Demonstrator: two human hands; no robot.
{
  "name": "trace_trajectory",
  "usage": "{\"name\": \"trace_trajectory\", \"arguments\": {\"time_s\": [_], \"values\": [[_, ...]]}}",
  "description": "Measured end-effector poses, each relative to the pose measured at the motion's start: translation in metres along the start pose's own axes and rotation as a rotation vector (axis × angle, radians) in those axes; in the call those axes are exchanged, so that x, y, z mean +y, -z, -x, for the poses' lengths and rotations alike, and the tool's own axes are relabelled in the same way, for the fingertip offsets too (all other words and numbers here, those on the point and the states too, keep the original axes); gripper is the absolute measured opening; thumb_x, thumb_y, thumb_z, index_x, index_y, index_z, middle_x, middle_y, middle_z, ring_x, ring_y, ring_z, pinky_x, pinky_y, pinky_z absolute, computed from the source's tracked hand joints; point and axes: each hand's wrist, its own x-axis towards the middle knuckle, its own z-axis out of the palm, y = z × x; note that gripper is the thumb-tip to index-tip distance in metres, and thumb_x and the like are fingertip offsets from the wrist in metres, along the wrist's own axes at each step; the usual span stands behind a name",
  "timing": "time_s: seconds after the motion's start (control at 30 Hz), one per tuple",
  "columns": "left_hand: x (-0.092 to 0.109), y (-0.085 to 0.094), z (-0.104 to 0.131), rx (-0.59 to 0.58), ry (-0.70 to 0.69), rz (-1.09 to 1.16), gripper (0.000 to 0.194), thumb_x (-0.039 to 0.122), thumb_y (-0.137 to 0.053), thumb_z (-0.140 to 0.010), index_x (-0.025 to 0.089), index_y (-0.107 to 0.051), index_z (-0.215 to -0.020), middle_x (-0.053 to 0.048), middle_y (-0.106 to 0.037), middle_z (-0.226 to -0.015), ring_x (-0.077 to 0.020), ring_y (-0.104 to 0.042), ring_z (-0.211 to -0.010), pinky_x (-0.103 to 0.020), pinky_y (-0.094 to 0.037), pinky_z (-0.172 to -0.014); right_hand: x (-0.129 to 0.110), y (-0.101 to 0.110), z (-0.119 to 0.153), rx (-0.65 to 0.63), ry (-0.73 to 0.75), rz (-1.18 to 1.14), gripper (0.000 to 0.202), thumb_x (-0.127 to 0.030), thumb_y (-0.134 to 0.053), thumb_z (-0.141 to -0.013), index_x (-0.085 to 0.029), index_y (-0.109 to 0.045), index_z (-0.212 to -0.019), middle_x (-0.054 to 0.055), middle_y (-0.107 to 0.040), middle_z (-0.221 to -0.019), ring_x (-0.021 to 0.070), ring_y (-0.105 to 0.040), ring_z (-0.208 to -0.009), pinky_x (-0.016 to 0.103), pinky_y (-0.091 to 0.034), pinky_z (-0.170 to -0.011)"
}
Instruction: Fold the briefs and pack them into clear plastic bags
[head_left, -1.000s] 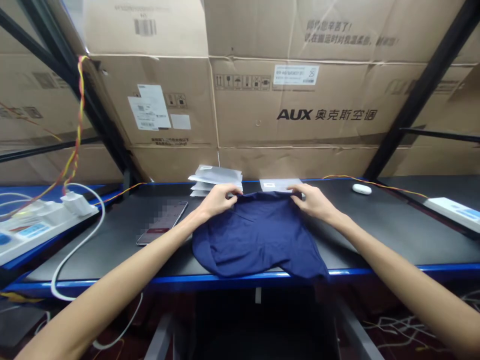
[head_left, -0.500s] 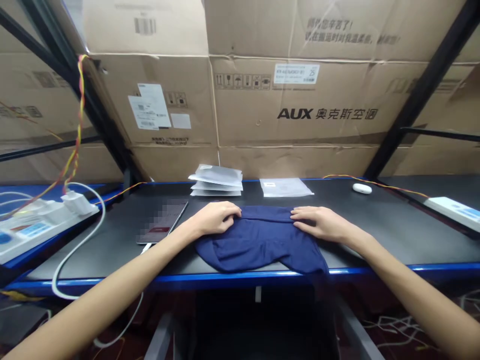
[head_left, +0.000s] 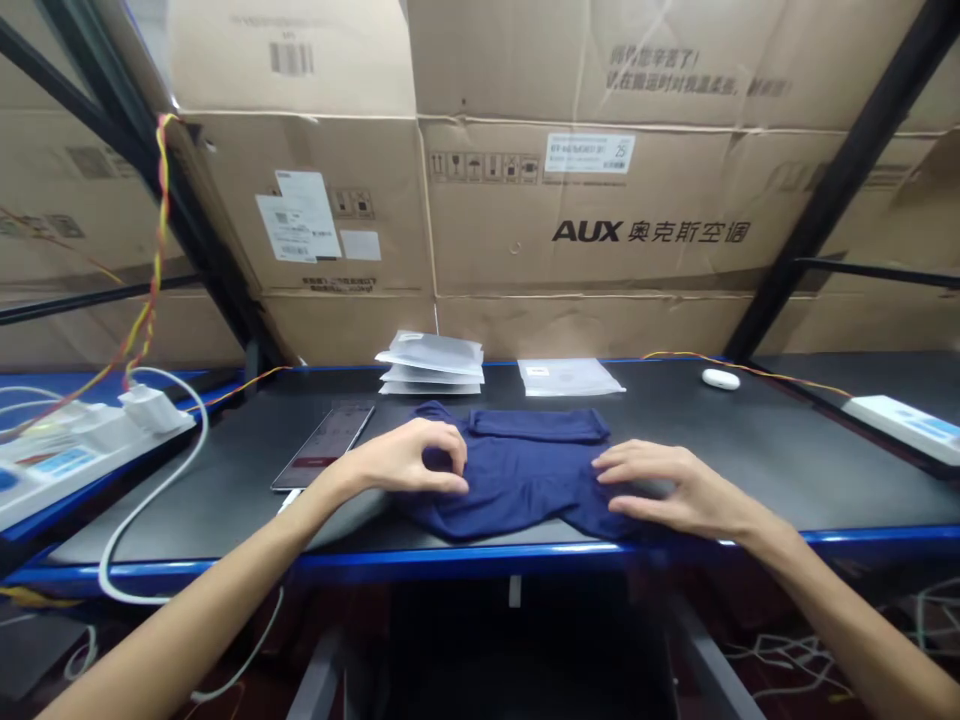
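A navy blue garment [head_left: 517,485] with a wide band along its far edge lies on the black table top, its near side close to the blue front edge. My left hand [head_left: 424,455] is at the garment's left side, with fingers curled and the thumb apart, a gap showing between them. Over its right side is my right hand [head_left: 660,485], fingers stretched toward the cloth and thumb spread. No cloth shows pinched in either hand. Whether the fingertips touch the fabric I cannot tell.
Behind the garment sit a stack of frosted plastic bags [head_left: 431,362] and a single frosted bag [head_left: 568,377]. A phone [head_left: 324,445] with a white cable lies left. Power strips [head_left: 907,425] flank both sides. A white earbud case [head_left: 721,379] rests at back right; cardboard [head_left: 600,270] walls the rear.
Both hands have come off the garment's far band and moved nearer to me, down its sides. Their fingers have opened. The band now lies uncovered, and a left corner of cloth sticks up behind my left hand.
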Motion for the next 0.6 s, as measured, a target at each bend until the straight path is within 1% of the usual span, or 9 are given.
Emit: {"name": "trace_trajectory", "arguments": {"time_s": [0.07,0.13,0.2,0.27,0.33,0.4,0.5,0.57,0.6], "values": [[0.003,0.003,0.009,-0.072,0.052,0.054,0.027,0.046,-0.082,-0.073,0.021,-0.073,-0.082,-0.003,-0.069,-0.11,-0.0199,-0.065,-0.1,-0.028,-0.048,-0.093,-0.006,0.002,0.009,-0.073,-0.041,-0.025,0.029,-0.046,-0.075,-0.082,-0.03,-0.076,-0.106,0.006,-0.073,-0.119,0.0283,-0.065,-0.115,0.044,-0.056,-0.098],[0.003,0.006,0.018,-0.134,0.08,0.093,0.033,0.046,-0.086,-0.067,0.024,-0.075,-0.088,-0.003,-0.065,-0.125,-0.0229,-0.062,-0.112,-0.03,-0.046,-0.099,-0.008,0.003,0.017,-0.129,-0.079,-0.012,0.036,-0.05,-0.078,-0.078,-0.031,-0.076,-0.109,0.007,-0.069,-0.127,0.0309,-0.062,-0.121,0.047,-0.054,-0.1],[0.001,0.007,0.026,-0.169,0.091,0.114,0.036,0.045,-0.087,-0.067,0.027,-0.075,-0.096,-0.003,-0.059,-0.136,-0.0248,-0.058,-0.121,-0.032,-0.042,-0.106,-0.01,0.003,0.023,-0.171,-0.111,0.02,0.044,-0.052,-0.079,-0.075,-0.032,-0.074,-0.114,0.006,-0.065,-0.134,0.0335,-0.056,-0.128,0.051,-0.052,-0.104],[-0.001,0.007,0.031,-0.172,0.092,0.121,0.031,0.042,-0.083,-0.072,0.027,-0.076,-0.099,-0.003,-0.056,-0.14,-0.0249,-0.055,-0.125,-0.032,-0.039,-0.109,-0.011,0.003,0.027,-0.188,-0.141,0.048,0.044,-0.05,-0.077,-0.078,-0.035,-0.072,-0.119,0.005,-0.061,-0.138,0.0342,-0.052,-0.132,0.053,-0.049,-0.107],[-0.003,0.006,0.034,-0.14,0.091,0.129,0.021,0.04,-0.078,-0.078,0.026,-0.077,-0.095,-0.004,-0.06,-0.136,-0.0241,-0.057,-0.124,-0.032,-0.039,-0.108,-0.013,0.003,0.027,-0.167,-0.156,0.039,0.033,-0.047,-0.07,-0.085,-0.035,-0.073,-0.115,0.003,-0.063,-0.136,0.033,-0.053,-0.132,0.053,-0.046,-0.109],[-0.004,0.005,0.033,-0.079,0.104,0.148,0.018,0.038,-0.073,-0.083,0.023,-0.076,-0.09,-0.005,-0.065,-0.128,-0.0232,-0.06,-0.118,-0.031,-0.041,-0.105,-0.015,0.004,0.025,-0.127,-0.194,-0.011,0.026,-0.045,-0.062,-0.09,-0.032,-0.076,-0.108,0.003,-0.069,-0.128,0.0314,-0.06,-0.124,0.049,-0.049,-0.106],[-0.001,0.005,0.03,0.07,0.204,0.183,0.024,0.042,-0.065,-0.086,0.02,-0.071,-0.093,-0.004,-0.071,-0.109,-0.0216,-0.064,-0.102,-0.031,-0.046,-0.094,-0.014,0.008,0.015,-0.021,-0.327,-0.064,0.031,-0.049,-0.057,-0.092,-0.026,-0.076,-0.101,0.004,-0.076,-0.107,0.0295,-0.069,-0.103,0.04,-0.055,-0.091],[0.0,0.005,0.027,0.186,0.294,0.183,0.03,0.046,-0.06,-0.088,0.018,-0.069,-0.093,-0.002,-0.07,-0.092,-0.0193,-0.064,-0.086,-0.029,-0.048,-0.081,-0.009,0.01,0.007,0.056,-0.395,-0.088,0.035,-0.052,-0.055,-0.092,-0.024,-0.074,-0.099,0.004,-0.076,-0.096,0.0269,-0.069,-0.091,0.036,-0.054,-0.081],[0.0,0.005,0.025,0.237,0.333,0.172,0.033,0.049,-0.057,-0.089,0.018,-0.068,-0.092,-0.001,-0.068,-0.083,-0.0177,-0.062,-0.077,-0.027,-0.047,-0.073,-0.006,0.01,0.002,0.081,-0.412,-0.106,0.037,-0.054,-0.055,-0.091,-0.023,-0.073,-0.098,0.003,-0.075,-0.092,0.025,-0.067,-0.085,0.035,-0.052,-0.076]]}}
